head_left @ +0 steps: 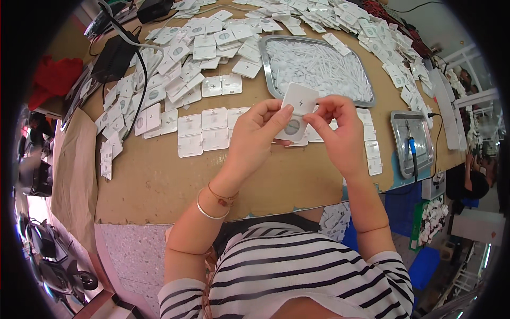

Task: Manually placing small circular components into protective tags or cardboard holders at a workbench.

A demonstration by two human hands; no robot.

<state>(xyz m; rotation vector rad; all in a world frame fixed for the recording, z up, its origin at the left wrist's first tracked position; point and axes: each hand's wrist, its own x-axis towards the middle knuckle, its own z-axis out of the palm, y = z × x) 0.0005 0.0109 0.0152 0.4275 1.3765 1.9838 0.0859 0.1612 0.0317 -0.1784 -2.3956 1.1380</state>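
Charging pad (pixel 300 101) clamped in my left hand (pixel 264 121), right hand (pixel 337 123) pinching its side: likely adjusting, next needing steadiness.

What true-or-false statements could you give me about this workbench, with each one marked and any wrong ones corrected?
1. The left hand holds a white piece. True.
2. The smaller tray holds scissors. False: a blue-handled tool lies in it.
3. Beyond the hands, the large tray holds many small white parts. True.
4. The bangle circles the right arm. False: it is on the left arm.
5. The shirt is plain. False: it has dark stripes.
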